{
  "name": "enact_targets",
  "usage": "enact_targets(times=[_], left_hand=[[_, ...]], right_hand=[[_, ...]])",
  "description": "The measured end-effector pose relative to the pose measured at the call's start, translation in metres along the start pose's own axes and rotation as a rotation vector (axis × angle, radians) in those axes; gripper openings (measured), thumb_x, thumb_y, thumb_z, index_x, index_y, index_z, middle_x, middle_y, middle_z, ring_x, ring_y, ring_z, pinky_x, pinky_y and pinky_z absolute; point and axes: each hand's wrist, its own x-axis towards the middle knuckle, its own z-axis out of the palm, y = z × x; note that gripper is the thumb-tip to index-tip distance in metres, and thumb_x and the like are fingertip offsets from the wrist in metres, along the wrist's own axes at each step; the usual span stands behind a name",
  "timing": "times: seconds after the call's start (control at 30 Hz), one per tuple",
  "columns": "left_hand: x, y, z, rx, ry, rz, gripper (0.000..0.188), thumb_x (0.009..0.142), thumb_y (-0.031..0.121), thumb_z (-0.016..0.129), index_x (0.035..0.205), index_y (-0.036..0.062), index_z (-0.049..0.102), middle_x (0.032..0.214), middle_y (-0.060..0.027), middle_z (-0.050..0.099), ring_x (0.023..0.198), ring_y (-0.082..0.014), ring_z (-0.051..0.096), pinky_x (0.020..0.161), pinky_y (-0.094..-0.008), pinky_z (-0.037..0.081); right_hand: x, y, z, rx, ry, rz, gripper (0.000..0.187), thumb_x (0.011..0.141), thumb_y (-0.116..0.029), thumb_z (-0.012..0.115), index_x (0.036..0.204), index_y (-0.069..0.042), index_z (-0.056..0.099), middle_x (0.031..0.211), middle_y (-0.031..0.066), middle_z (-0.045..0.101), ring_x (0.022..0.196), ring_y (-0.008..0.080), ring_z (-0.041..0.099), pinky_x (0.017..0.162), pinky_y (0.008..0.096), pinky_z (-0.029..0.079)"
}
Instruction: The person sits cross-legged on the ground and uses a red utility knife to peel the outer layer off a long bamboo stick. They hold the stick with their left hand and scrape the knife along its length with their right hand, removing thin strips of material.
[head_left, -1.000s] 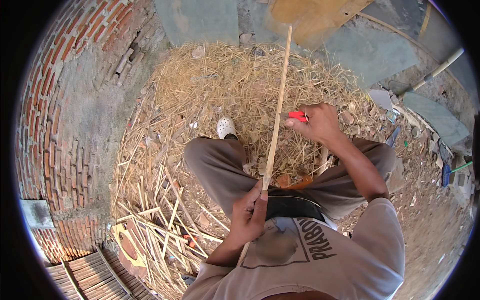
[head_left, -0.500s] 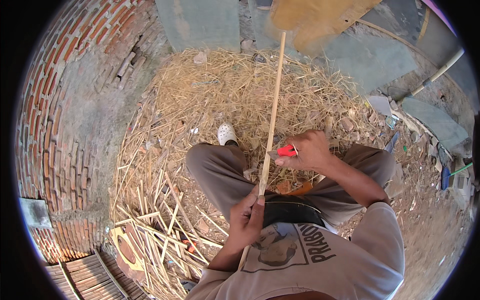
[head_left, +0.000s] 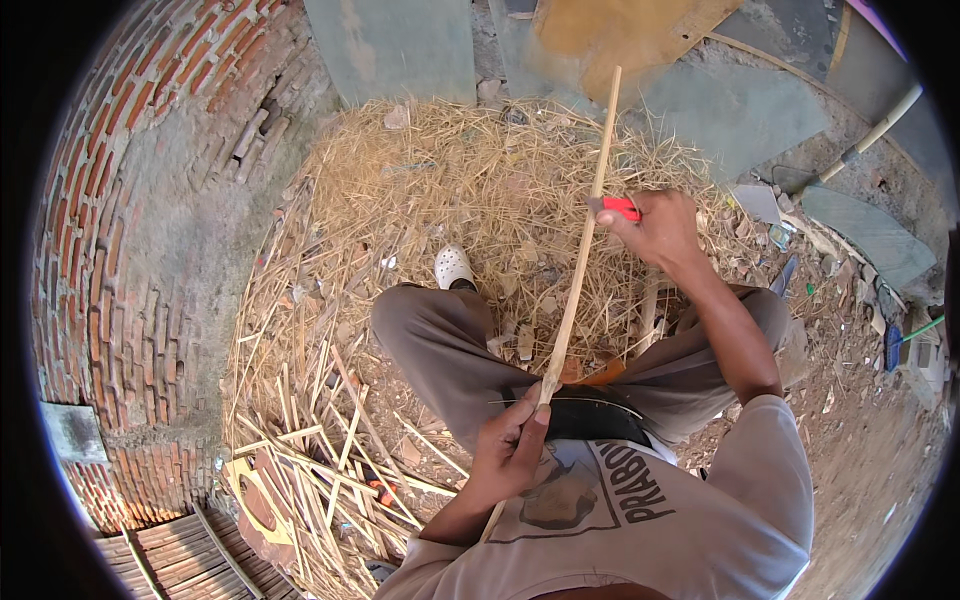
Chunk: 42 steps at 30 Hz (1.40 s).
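Bamboo strip (head_left: 580, 250) stays steadiest with the left hand (head_left: 515, 450) clamped low on it; right hand (head_left: 655, 225), closed on what looks like a red-handled knife (head_left: 615, 207), should shave thinly, away from the body.

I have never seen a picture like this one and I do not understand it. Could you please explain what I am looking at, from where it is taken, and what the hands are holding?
There is no machine here. A person wears a camera on the head, and it looks down at their own body and hands. The wide lens makes the picture round and bends straight lines near the edge.

The person sits on the ground, legs bent, with a white shoe showing. The left hand grips the lower end of a long thin stick, close to the belly. The right hand holds a small tool with a red handle against the stick, higher up.

In front lies a heap of dry straw. To the left, cut sticks lie scattered beside a curved brick wall.
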Motion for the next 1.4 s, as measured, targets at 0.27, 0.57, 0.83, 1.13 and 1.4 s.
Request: enact_targets(times=[0.27,0.57,0.83,1.13,1.4], left_hand=[[0.011,0.002,-0.006,0.079,0.159,0.033,0.036,0.098,0.004,0.049,0.133,-0.0045,0.051,0.072,0.0046,0.047,0.066,-0.0019,0.038,0.057,-0.0178,0.033],[0.02,0.0,-0.003,0.247,0.197,0.115,0.032,0.097,0.004,0.05,0.127,-0.0062,0.054,0.071,-0.0003,0.051,0.065,-0.0029,0.041,0.057,-0.0191,0.037],[0.018,0.012,-0.004,0.306,0.104,0.156,0.036,0.095,0.001,0.052,0.131,-0.0034,0.052,0.066,-0.0027,0.049,0.061,-0.0028,0.042,0.054,-0.02,0.038],[0.021,0.014,-0.008,0.214,0.207,0.205,0.037,0.095,0.001,0.053,0.132,-0.0014,0.053,0.068,0.0008,0.052,0.062,-0.0023,0.042,0.056,-0.0193,0.038],[0.033,0.005,-0.005,0.272,0.202,0.145,0.035,0.096,0.003,0.052,0.131,-0.0017,0.054,0.069,-0.0014,0.055,0.065,-0.0027,0.043,0.058,-0.0203,0.04]], right_hand=[[-0.043,-0.056,0.008,0.3,-0.097,-0.393,0.06,0.072,-0.066,0.067,0.06,-0.009,0.059,0.051,0.0087,0.053,0.047,0.0305,0.056,0.045,0.0401,0.042],[-0.051,-0.062,0.011,0.274,-0.127,-0.462,0.061,0.069,-0.068,0.069,0.057,-0.009,0.057,0.049,0.0071,0.052,0.045,0.0279,0.055,0.044,0.0382,0.042],[-0.013,-0.028,0.014,0.117,-0.108,-0.068,0.058,0.071,-0.067,0.069,0.06,-0.01,0.063,0.051,0.0077,0.055,0.047,0.0297,0.059,0.046,0.0398,0.045],[-0.025,-0.026,0.011,0.303,-0.118,-0.095,0.065,0.074,-0.068,0.064,0.061,-0.005,0.06,0.051,0.0104,0.055,0.047,0.0307,0.057,0.046,0.0392,0.044],[-0.038,-0.057,0.008,0.273,0.022,-0.469,0.064,0.06,-0.069,0.073,0.057,-0.008,0.055,0.048,0.0044,0.046,0.043,0.0258,0.051,0.044,0.0382,0.039]])
